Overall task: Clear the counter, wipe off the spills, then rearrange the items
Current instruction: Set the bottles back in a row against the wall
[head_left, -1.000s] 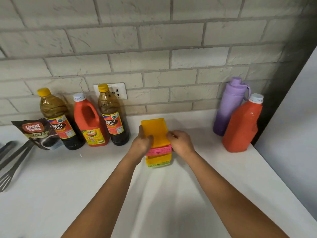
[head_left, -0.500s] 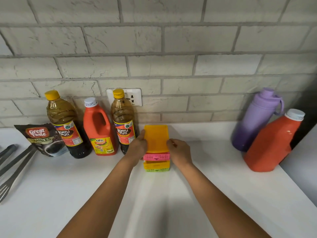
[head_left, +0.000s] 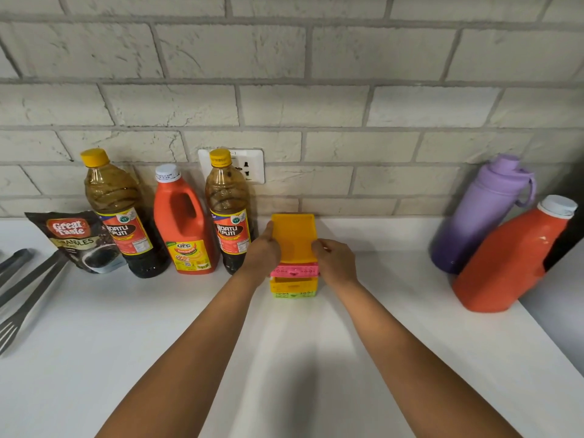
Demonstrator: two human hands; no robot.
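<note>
Yellow plastic mini drawer box (head_left: 294, 237) sits on white counter (head_left: 94, 358). Left hand (head_left: 264, 252) and right hand (head_left: 336, 260) grip its sides, fingers curled.

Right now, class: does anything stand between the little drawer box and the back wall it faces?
Nothing visible does. Both hands, left hand and right hand, grip the drawer box; the counter behind it to the wall is bare. The nearest bottle stands beside it, on its left.

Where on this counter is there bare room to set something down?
Free: the white counter along the wall between the small drawer box and the purple flask, and the whole front strip near the forearms. Crowded: the left back, with bottles, coffee pouch and tongs.
</note>
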